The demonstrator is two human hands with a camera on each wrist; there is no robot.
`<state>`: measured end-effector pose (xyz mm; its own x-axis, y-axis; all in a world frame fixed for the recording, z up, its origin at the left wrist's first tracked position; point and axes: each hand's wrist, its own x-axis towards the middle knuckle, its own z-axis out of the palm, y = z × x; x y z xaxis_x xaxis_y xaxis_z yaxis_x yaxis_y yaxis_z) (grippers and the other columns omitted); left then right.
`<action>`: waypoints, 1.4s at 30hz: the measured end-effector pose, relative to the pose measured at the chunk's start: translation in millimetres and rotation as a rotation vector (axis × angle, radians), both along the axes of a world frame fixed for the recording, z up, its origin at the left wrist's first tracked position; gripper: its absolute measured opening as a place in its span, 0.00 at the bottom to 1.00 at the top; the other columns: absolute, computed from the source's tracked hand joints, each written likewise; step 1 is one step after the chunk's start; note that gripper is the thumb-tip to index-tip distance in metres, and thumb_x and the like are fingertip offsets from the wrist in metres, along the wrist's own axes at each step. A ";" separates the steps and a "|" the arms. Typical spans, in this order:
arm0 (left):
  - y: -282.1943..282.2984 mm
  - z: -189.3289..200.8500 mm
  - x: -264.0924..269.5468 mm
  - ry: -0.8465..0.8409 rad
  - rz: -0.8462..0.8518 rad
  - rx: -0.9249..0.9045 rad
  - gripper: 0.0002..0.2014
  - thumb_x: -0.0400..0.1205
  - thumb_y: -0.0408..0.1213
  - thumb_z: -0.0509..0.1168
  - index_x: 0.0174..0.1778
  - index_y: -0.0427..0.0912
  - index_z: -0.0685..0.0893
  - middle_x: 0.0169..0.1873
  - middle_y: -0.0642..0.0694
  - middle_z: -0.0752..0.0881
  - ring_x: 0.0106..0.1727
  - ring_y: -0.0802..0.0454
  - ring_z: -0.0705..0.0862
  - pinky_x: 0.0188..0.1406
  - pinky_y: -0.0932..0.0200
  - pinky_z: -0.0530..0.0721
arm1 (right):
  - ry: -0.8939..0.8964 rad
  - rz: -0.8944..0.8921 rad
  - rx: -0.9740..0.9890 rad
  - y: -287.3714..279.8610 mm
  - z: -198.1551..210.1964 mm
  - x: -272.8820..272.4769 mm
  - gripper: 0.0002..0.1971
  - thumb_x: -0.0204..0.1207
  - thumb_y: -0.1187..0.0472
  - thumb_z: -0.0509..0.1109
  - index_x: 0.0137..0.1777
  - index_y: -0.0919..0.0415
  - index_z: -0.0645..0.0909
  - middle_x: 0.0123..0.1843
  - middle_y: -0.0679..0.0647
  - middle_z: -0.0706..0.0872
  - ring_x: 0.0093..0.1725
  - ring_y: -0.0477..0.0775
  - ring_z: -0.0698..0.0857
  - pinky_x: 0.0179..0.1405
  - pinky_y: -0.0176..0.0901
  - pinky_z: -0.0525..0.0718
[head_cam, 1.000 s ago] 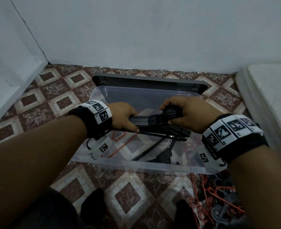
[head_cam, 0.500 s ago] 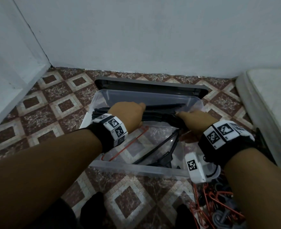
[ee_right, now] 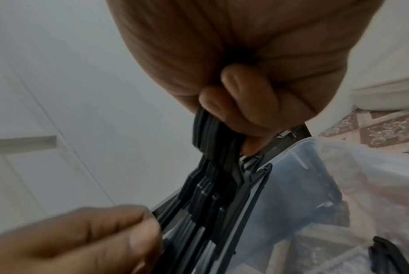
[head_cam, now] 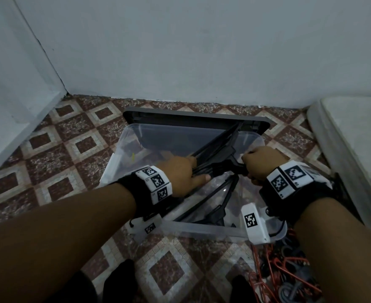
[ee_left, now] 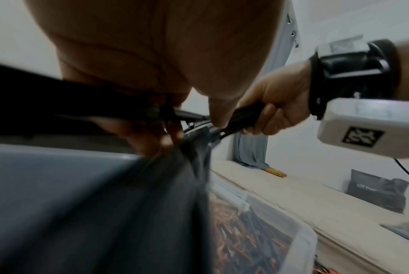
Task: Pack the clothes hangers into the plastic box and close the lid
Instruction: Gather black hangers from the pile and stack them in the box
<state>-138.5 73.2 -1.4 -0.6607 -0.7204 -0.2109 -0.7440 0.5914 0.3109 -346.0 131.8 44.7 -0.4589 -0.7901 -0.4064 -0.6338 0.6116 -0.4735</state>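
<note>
A: Black plastic, that is what both hands are holding: a bundle of black hangers (head_cam: 220,153). The left hand (head_cam: 181,173) is gripping the bundle at one end, with its fingers curled around the bars and the thumb lying along the near side. The right hand (head_cam: 259,164) is closing its fingers around the other end, just beside the left hand.

B: And where is the bundle sitting?

A: It is hanging between the two hands, over the open clear plastic box (head_cam: 202,228). The long bars are pointing away from the hands, up toward the far right corner of the box, and their tips are reaching the dark grey lid (head_cam: 180,118), which is lying on the floor behind the box, on the far side from the hands.

B: Is something already lying inside the box?

A: Yes. Below the hands some more black hangers (head_cam: 215,206) are lying on the bottom. In the right wrist view I am seeing the curled fingers (ee_right: 240,103) pressing the stacked bars (ee_right: 212,185) from above, and the left hand (ee_right: 85,235) is pinching them lower down.

B: What is lying near the right forearm?

A: A heap of orange and grey hangers (head_cam: 282,278) is resting on the patterned tile floor (head_cam: 55,154), under the right wrist, outside the box. A pale mattress (head_cam: 354,149) is lying to the right of the right hand.
</note>
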 end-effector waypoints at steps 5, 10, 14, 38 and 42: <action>-30.1 31.5 17.7 0.064 0.089 -0.064 0.22 0.84 0.64 0.53 0.43 0.48 0.77 0.34 0.52 0.79 0.39 0.49 0.78 0.41 0.56 0.73 | 0.031 0.048 -0.008 -1.3 -9.2 3.9 0.17 0.81 0.63 0.60 0.64 0.72 0.80 0.42 0.59 0.78 0.30 0.50 0.70 0.32 0.36 0.73; -46.4 33.8 42.5 -0.049 0.137 -0.032 0.23 0.85 0.60 0.55 0.51 0.43 0.82 0.47 0.45 0.86 0.48 0.46 0.83 0.47 0.54 0.77 | 0.032 0.075 0.031 -0.1 -7.0 9.5 0.17 0.82 0.61 0.61 0.63 0.71 0.81 0.41 0.59 0.79 0.34 0.54 0.75 0.32 0.37 0.72; -42.1 15.3 44.4 -0.145 0.129 0.241 0.28 0.86 0.62 0.52 0.58 0.42 0.85 0.53 0.44 0.89 0.52 0.46 0.87 0.58 0.54 0.83 | -0.082 0.136 0.028 0.1 -5.2 11.5 0.16 0.81 0.59 0.63 0.60 0.69 0.83 0.43 0.62 0.82 0.41 0.59 0.79 0.34 0.43 0.76; -34.7 15.1 3.7 0.187 0.175 0.063 0.05 0.87 0.39 0.57 0.53 0.41 0.72 0.41 0.38 0.85 0.41 0.37 0.85 0.39 0.46 0.83 | -0.236 0.172 0.008 -11.2 -21.9 10.2 0.27 0.80 0.45 0.66 0.71 0.63 0.78 0.66 0.59 0.83 0.61 0.57 0.82 0.62 0.50 0.79; -41.0 -1.1 -19.6 0.095 0.115 0.063 0.04 0.86 0.41 0.56 0.52 0.44 0.69 0.40 0.40 0.84 0.40 0.39 0.84 0.36 0.52 0.75 | -0.586 -0.229 -0.107 -35.2 -39.8 9.8 0.25 0.70 0.59 0.70 0.66 0.68 0.80 0.53 0.62 0.83 0.48 0.58 0.83 0.50 0.56 0.89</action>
<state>-158.1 32.3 -2.5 -0.5936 -0.7800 -0.1984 -0.7713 0.4809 0.4170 -336.2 96.6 5.0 -0.3460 -0.7488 -0.5653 -0.1099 0.6307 -0.7682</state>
